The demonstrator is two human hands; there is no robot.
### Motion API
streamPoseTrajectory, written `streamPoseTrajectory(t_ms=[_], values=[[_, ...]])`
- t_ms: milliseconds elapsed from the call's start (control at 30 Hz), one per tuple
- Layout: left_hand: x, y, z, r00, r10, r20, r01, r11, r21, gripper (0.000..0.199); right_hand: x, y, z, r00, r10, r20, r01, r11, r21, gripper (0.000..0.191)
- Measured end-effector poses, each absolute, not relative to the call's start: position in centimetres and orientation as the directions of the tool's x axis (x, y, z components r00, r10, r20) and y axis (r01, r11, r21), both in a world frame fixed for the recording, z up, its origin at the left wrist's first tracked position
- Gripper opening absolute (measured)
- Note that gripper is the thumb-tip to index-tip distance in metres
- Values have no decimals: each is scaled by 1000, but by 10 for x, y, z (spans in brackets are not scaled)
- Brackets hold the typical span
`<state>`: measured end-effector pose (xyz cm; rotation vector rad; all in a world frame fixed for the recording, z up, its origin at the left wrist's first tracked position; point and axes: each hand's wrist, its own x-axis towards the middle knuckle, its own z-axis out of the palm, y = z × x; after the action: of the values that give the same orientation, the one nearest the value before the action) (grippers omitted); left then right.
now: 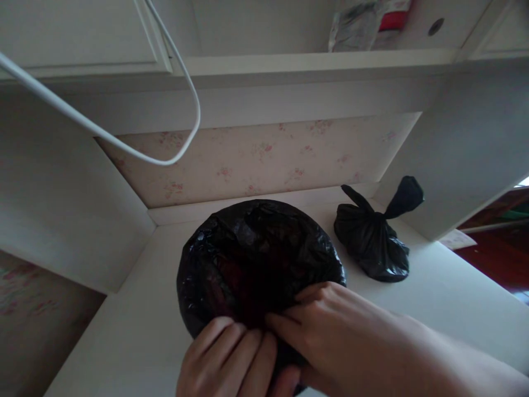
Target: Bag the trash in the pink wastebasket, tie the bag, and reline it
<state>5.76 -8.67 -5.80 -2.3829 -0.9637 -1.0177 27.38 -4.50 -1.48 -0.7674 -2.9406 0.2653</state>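
left hand [227,358]: grip clasping near rim of black bin liner [285,231] | right hand [322,322]: fingers at same rim, pinch hidden, cannot tell | liner: above tabletop [136,331], round mouth just beyond both hands, equally near

Pale wallpaper [264,160] with pink flowers is showing behind a white desk [446,298]. White panels [467,143] are standing at both sides, a shelf [314,63] is running overhead beside a cupboard door [78,33], and bright light [524,182] is entering at far right.
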Motion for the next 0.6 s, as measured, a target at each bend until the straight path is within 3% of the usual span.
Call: streamPoseTrajectory(t_ms=[167,333,400,500,600], values=[[26,-70,-58,557,431,710,628,-778,-21,32,283,-26,4,-889,452,75,424,873,-239,57],[-22,-25,-52,568,337,751,462,-886,48,24,274,-20,0,-858,491,-150,505,860,-72,32],[-34,-14,-49,559,380,737,514,-856,52,21,265,-28,-6,-876,470,-105,473,881,-7,30],[-34,-23,-44,485,432,760,632,-774,37,20,250,-39,-11,-901,427,74,432,900,59,28],[-12,-53,-41,496,466,733,629,-774,66,26,233,-44,-7,-887,452,98,454,891,0,35]])
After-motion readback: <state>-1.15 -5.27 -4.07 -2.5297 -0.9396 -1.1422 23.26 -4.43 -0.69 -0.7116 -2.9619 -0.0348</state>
